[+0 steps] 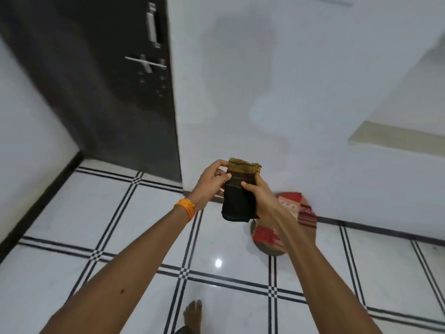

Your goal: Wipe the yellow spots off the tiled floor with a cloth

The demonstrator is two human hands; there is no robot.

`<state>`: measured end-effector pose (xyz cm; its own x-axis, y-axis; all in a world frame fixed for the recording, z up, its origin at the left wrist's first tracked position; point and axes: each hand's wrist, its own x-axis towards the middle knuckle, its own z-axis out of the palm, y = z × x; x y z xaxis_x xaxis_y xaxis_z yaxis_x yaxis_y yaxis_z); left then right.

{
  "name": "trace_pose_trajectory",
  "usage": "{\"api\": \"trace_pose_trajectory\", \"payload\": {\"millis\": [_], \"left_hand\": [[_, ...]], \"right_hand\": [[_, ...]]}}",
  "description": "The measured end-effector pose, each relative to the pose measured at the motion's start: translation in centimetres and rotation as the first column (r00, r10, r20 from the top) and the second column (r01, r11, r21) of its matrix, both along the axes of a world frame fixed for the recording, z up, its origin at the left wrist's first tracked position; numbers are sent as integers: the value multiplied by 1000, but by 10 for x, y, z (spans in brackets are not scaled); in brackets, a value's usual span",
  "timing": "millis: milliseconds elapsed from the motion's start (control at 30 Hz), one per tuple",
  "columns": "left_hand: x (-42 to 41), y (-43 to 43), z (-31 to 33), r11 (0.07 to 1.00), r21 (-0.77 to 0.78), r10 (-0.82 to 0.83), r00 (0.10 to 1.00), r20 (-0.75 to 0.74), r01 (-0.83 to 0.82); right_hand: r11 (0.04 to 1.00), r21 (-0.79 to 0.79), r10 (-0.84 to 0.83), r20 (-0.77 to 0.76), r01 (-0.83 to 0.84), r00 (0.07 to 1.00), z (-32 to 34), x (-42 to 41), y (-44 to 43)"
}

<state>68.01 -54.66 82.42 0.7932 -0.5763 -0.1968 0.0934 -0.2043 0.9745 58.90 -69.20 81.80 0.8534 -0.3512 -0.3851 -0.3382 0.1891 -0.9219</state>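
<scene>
1. Cloth (238,196): one folded piece, dark with a mustard-yellow border at its far end, held up in the air well above the tiled floor (72,208). Its long axis runs near to far, dark end hanging nearer, yellow end farther.
2. Nearest in view, one bare foot (192,312) stands on the tiles at the bottom edge.
3. Left hand (212,179) pinches the cloth's left edge near the far end, fingers curled onto it; orange bangles (186,208) sit on that wrist.
4. Right hand (257,194) clasps the right edge, thumb across the front. Both hands are equally close to the cloth.
5. The floor lies below the grip, so I judge the cloth must come down. No yellow spots show on the tiles.
6. Farther right, one round patchwork mat (305,213) lies by the wall.
7. Far left, one dark door (108,92).
</scene>
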Motion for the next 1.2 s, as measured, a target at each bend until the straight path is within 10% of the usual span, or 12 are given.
{"api": "trace_pose_trajectory", "payload": {"millis": [233, 733, 1200], "left_hand": [[6, -144, -21, 994, -12, -108, 994, -18, 108], [2, -388, -204, 931, 191, -287, 946, -148, 312], [55, -452, -502, 703, 625, -578, 785, 223, 340]], "right_hand": [[980, -109, -166, 25, 168, 986, -11, -21, -123], [875, 310, -331, -174, 371, 927, -202, -69, -338], [733, 343, -394, -490, 587, 778, -496, -34, -434]]}}
